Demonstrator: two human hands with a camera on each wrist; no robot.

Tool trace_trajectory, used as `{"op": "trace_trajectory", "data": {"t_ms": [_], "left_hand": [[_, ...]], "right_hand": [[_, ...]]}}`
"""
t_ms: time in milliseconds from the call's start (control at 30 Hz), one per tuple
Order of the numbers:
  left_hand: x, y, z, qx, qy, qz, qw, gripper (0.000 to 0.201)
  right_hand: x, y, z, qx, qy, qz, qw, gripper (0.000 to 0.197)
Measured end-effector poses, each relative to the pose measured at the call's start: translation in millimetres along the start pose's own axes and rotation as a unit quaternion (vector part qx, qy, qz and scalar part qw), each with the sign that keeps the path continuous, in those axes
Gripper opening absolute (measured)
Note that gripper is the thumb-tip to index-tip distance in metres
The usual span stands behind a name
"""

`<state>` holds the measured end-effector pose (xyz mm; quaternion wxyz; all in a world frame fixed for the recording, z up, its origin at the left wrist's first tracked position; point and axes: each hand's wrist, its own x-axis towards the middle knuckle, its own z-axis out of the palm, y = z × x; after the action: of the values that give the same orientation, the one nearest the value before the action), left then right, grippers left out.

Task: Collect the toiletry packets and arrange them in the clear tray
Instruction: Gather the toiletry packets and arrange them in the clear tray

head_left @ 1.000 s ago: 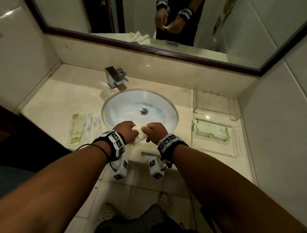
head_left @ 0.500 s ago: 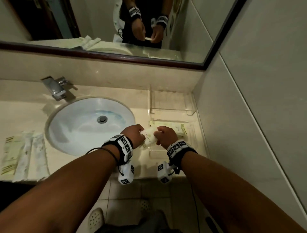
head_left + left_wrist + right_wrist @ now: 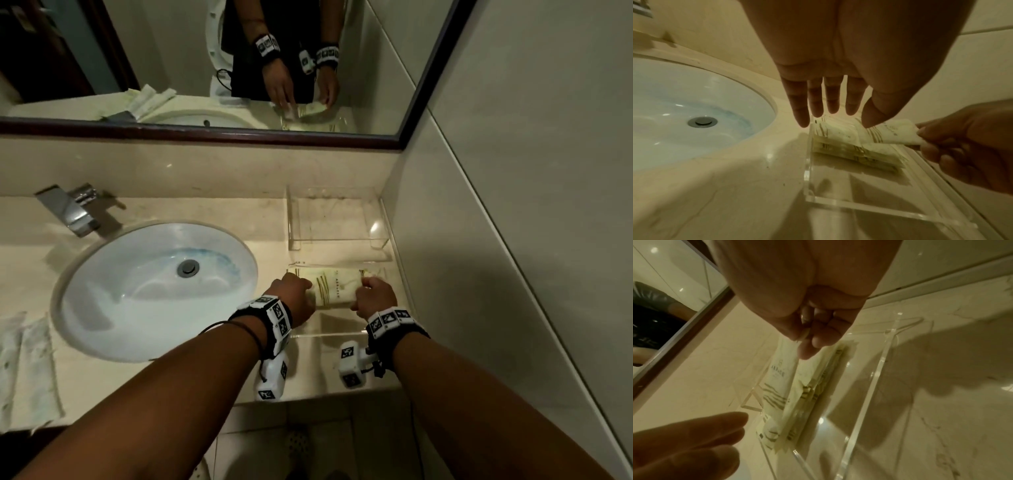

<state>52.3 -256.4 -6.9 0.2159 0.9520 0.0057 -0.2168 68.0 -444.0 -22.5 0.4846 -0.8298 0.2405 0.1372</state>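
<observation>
Cream packet (image 3: 337,287) is pinched at its right end by the right hand (image 3: 376,297), long axis left-right just over the stack in the clear tray (image 3: 346,334), while the left hand (image 3: 294,299), fingers straight and holding nothing, is kept at its left end.

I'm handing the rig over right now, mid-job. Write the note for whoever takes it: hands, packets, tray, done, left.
Right hand: pinches the right end of the packet being set into the clear tray.
Left hand: fingers straight, holding nothing, over the packet's left end.
Packets in tray: a small stack lies at the tray's far end, under the held one.
Loose packets: on the counter left of the sink.
Done: some packets are in the tray.
Left: release this packet onto the stack, then fetch the loose ones and lay them in the tray.
</observation>
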Motion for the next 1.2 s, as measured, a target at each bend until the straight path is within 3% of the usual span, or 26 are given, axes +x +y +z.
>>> {"op": "trace_trajectory", "data": {"t_ms": [233, 400, 567, 767, 933, 1033, 1200], "left_hand": [[16, -17, -4, 0.051, -0.01, 0.018, 0.999, 0.064], [22, -17, -4, 0.104, -0.042, 0.056, 0.992, 0.066], [24, -11, 0, 0.137, -0.055, 0.1, 0.984, 0.066], [29, -10, 6, 0.125, -0.074, 0.09, 0.985, 0.064], [29, -13, 7, 0.13, -0.061, 0.077, 0.987, 0.06], [29, -14, 9, 0.129, -0.063, 0.074, 0.987, 0.059], [32, -14, 10, 0.12, -0.075, 0.063, 0.988, 0.06]], "right_hand": [[20, -17, 32, 0.02, -0.039, 0.022, 0.999, 0.03], [43, -12, 52, -0.08, -0.055, 0.01, 0.995, 0.051], [44, -20, 56, -0.145, -0.082, -0.003, 0.986, 0.05], [36, -24, 54, -0.282, -0.084, -0.069, 0.953, 0.056], [28, -18, 55, -0.327, -0.049, -0.144, 0.933, 0.052], [25, -14, 56, -0.357, -0.078, -0.16, 0.917, 0.047], [24, -11, 60, -0.398, -0.16, -0.179, 0.885, 0.056]]}}
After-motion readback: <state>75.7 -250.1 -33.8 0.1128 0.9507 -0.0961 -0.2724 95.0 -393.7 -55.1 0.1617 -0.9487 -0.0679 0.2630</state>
